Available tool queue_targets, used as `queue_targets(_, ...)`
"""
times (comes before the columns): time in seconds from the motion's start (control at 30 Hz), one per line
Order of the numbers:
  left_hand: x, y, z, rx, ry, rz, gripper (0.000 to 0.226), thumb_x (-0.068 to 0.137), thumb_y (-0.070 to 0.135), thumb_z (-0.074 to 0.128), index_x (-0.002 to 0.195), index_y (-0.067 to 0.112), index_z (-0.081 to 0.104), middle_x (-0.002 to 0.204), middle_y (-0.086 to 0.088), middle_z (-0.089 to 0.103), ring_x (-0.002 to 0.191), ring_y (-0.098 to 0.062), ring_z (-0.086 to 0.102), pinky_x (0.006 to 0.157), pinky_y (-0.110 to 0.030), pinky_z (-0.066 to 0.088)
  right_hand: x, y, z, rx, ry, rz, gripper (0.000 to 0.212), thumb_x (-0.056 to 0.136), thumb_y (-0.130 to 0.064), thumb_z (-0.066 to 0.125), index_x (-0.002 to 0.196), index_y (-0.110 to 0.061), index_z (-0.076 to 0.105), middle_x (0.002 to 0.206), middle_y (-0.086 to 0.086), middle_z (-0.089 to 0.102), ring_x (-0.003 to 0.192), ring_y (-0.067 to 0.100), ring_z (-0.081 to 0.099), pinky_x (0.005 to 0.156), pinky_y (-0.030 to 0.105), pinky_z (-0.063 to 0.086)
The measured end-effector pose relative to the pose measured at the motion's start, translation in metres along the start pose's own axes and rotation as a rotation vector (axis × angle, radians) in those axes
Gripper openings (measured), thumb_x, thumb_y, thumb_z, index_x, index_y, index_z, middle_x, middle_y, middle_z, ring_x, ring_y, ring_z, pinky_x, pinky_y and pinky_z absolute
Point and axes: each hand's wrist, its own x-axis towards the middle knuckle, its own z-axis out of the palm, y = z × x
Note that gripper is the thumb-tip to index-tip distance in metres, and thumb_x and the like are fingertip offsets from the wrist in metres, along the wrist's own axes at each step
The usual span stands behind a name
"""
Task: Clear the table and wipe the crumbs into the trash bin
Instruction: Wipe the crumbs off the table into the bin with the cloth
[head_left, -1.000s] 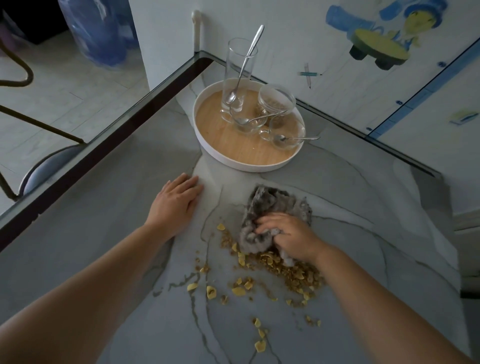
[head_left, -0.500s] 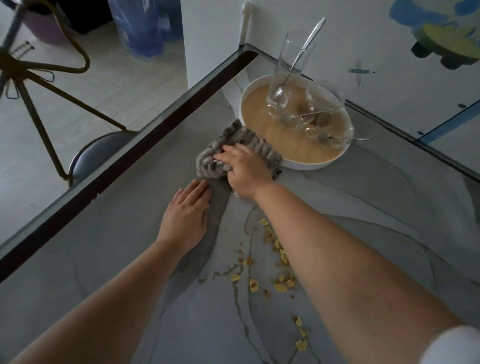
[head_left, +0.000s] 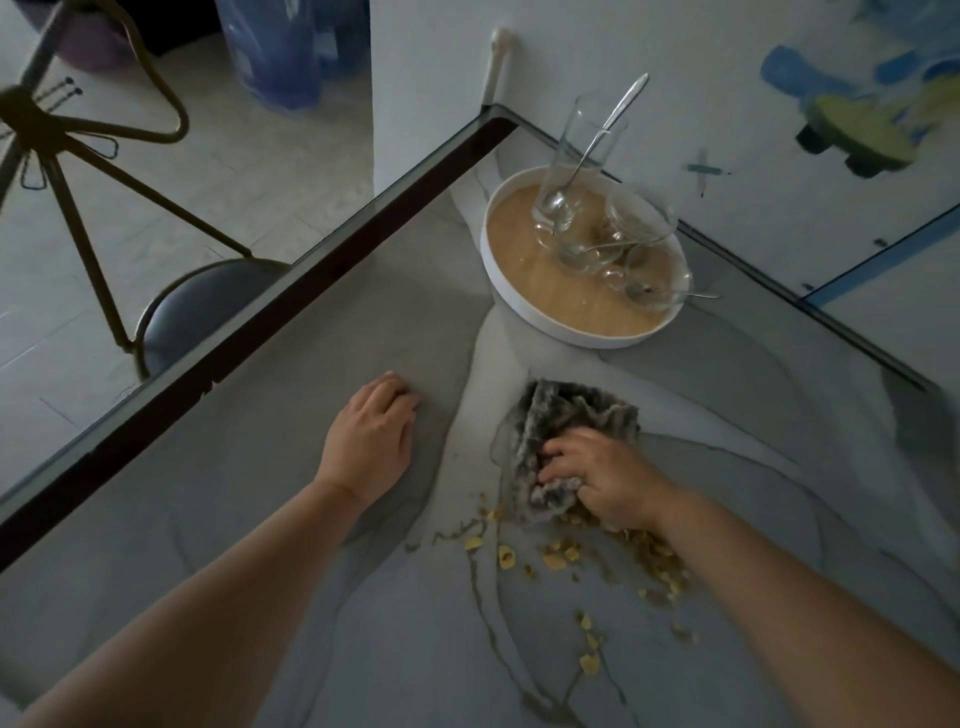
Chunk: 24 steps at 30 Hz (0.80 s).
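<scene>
Right hand (head_left: 605, 480) wipes w/ grey cloth (head_left: 566, 431) on the marble tabletop (head_left: 291, 395).
Its fingers (head_left: 558, 460) are curled and clamped on the cloth, just above the yellow crumbs (head_left: 563, 556), which lie scattered near the wrist and toward the front. Left hand (head_left: 371, 441) rests on the tabletop beside it, fingers bent a little, holding nothing. White tray (head_left: 493, 270) w/ glasses and spoons stands at the far corner.

Your right hand (head_left: 605, 480) covers part of the fuzzy grey cloth (head_left: 566, 434), and that forearm hides some yellow crumbs (head_left: 561, 558) at its 5 o'clock. The blue wall painting (head_left: 852, 119) is smeared and cropped.
</scene>
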Motion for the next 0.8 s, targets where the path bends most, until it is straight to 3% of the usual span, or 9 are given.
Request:
queue_targets(0.07,-0.009,-0.001,-0.006,0.009,-0.001,0.009,0.035,0.087,0.019,0.040,0.091,0.002,0.071,0.098,-0.016,0.069,0.097,-0.035,0.066,0.082,-0.042,0.054,-0.017,-0.003,-0.007,0.048,0.024,0.025,0.064,0.061,-0.015,0.031,0.112,-0.021,0.068,0.132,0.000,0.055,0.127,0.017,0.042,0.109,0.031,0.032)
queue_targets(0.2,-0.036,-0.010,-0.015,0.058,0.084,-0.020,0.032,0.087,0.021,0.042,0.090,0.005,0.070,0.097,-0.014,0.067,0.093,-0.035,0.062,0.086,-0.040,0.045,0.009,-0.045,-0.042,0.264,0.409,0.000,0.056,0.067,-0.012,0.035,0.111,-0.016,0.069,0.129,0.003,0.059,0.124,0.021,0.047,0.108,0.029,0.030)
queue_targets(0.3,-0.046,-0.015,-0.024,0.144,0.088,-0.072,0.034,0.087,0.024,0.041,0.095,0.008,0.070,0.102,-0.013,0.067,0.098,-0.034,0.062,0.090,-0.038,0.035,0.078,-0.093,-0.065,0.184,0.534,-0.105,0.053,0.074,-0.012,0.036,0.120,-0.015,0.063,0.136,0.008,0.053,0.128,0.028,0.042,0.109,0.033,0.027)
queue_targets(0.4,-0.058,-0.022,-0.027,0.194,0.063,-0.140,0.038,0.089,0.028,0.039,0.106,0.009,0.067,0.114,-0.013,0.065,0.108,-0.034,0.059,0.095,-0.042,0.039,0.151,-0.131,-0.059,0.064,0.348,-0.079,0.050,0.089,-0.010,0.037,0.135,-0.026,0.048,0.153,0.000,0.030,0.141,0.030,0.019,0.116,0.038,0.016)
queue_targets(0.5,-0.066,-0.027,-0.028,0.203,0.061,-0.201,0.040,0.089,0.028,0.037,0.111,0.010,0.065,0.120,-0.013,0.063,0.114,-0.034,0.057,0.096,-0.049,0.043,0.178,-0.140,-0.037,-0.044,0.191,-0.094,0.051,0.092,-0.012,0.036,0.138,-0.032,0.041,0.156,-0.006,0.021,0.144,0.030,0.009,0.116,0.048,0.017)
queue_targets(0.6,-0.066,-0.034,-0.023,0.197,0.047,-0.226,0.038,0.089,0.025,0.037,0.111,0.010,0.064,0.120,-0.013,0.062,0.115,-0.034,0.056,0.096,-0.049,0.043,0.153,-0.124,-0.017,-0.120,0.154,-0.188,0.048,0.090,-0.015,0.038,0.134,-0.030,0.048,0.153,-0.005,0.030,0.142,0.026,0.017,0.114,0.043,0.021)
queue_targets(0.7,-0.069,-0.035,-0.024,0.170,0.017,-0.248,0.040,0.090,0.026,0.036,0.112,0.009,0.064,0.121,-0.012,0.062,0.116,-0.033,0.055,0.096,-0.049,0.043,0.107,-0.100,-0.004,-0.144,0.026,-0.252,0.061,0.072,-0.019,0.032,0.126,-0.025,0.058,0.147,0.000,0.041,0.137,0.025,0.029,0.112,0.036,0.027)
queue_targets(0.8,-0.068,-0.033,-0.026,0.166,0.003,-0.260,0.042,0.090,0.026,0.034,0.112,0.007,0.064,0.120,-0.012,0.063,0.115,-0.033,0.056,0.096,-0.050,0.043,0.066,-0.077,0.008,-0.126,-0.024,-0.237,0.060,0.065,-0.013,0.036,0.115,-0.020,0.067,0.137,0.005,0.052,0.129,0.028,0.042,0.105,0.036,0.034)
